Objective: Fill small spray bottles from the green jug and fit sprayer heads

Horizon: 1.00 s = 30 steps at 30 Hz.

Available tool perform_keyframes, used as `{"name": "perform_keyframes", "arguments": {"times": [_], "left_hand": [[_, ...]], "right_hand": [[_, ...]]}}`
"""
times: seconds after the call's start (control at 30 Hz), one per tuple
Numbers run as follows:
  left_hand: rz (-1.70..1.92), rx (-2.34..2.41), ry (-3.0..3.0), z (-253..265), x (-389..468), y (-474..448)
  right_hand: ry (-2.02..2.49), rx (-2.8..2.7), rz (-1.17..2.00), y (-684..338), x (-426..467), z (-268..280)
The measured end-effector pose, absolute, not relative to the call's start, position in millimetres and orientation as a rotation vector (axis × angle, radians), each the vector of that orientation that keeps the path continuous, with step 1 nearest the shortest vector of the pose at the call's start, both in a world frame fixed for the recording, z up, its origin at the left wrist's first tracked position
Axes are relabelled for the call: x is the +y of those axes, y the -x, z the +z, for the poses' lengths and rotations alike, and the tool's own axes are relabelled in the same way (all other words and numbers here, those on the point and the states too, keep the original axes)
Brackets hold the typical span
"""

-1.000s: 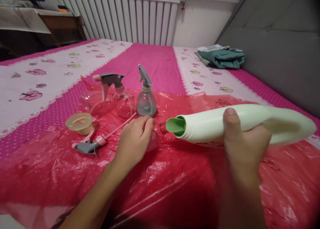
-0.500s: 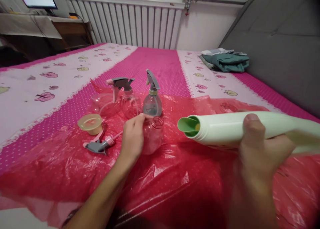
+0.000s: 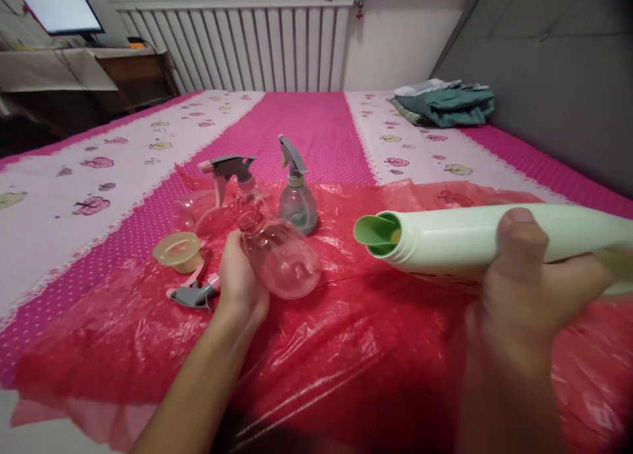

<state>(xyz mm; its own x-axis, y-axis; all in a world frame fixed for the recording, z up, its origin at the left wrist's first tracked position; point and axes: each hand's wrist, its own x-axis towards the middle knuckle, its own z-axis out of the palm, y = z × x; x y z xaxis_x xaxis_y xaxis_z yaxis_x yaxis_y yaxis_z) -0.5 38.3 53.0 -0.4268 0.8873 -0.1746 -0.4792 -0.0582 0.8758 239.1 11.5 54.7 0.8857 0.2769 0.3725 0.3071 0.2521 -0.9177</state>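
Observation:
My left hand (image 3: 241, 279) is closed around a clear pinkish spray bottle (image 3: 287, 261) without its spray head; its fingers are partly hidden behind it. The bottle tilts, its open neck up and to the left. My right hand (image 3: 529, 269) grips a pale green jug (image 3: 455, 239) on its side, with the green pouring spout (image 3: 373, 233) facing left, apart from the bottle. Left of my left hand lies a loose grey and pink trigger sprayer (image 3: 195, 294). Behind it stand a pink spray bottle with a grey trigger head (image 3: 232, 167) and a clear bottle with a grey sprayer (image 3: 298, 206).
A yellowish cap (image 3: 179, 251) rests on the crinkled red plastic sheet (image 3: 346, 361), which covers the near part of the bed (image 3: 306, 130). Folded clothes (image 3: 442, 103) lie at the back right by the grey headboard (image 3: 554, 78). A radiator (image 3: 237, 45) lines the wall.
My left hand has turned the pink bottle from roughly upright to tilted, its neck swinging left. The jug in my right hand stays nearly where it was. The view has shifted slightly.

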Motion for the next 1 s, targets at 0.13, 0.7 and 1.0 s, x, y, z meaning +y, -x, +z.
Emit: {"name": "perform_keyframes", "arguments": {"times": [0.13, 0.7, 1.0], "left_hand": [[1.694, 1.229, -0.605, 48.6, 40.6, 1.2], [1.583, 1.474, -1.226, 27.2, 34.2, -0.9], [1.403, 1.508, -1.372, 27.0, 36.9, -3.1]], "right_hand": [[1.331, -0.563, -0.031, -239.4, 10.9, 53.7], [1.483, -0.635, -0.019, -246.7, 10.8, 46.7], [1.509, -0.661, -0.002, -246.8, 10.4, 46.5]]}}
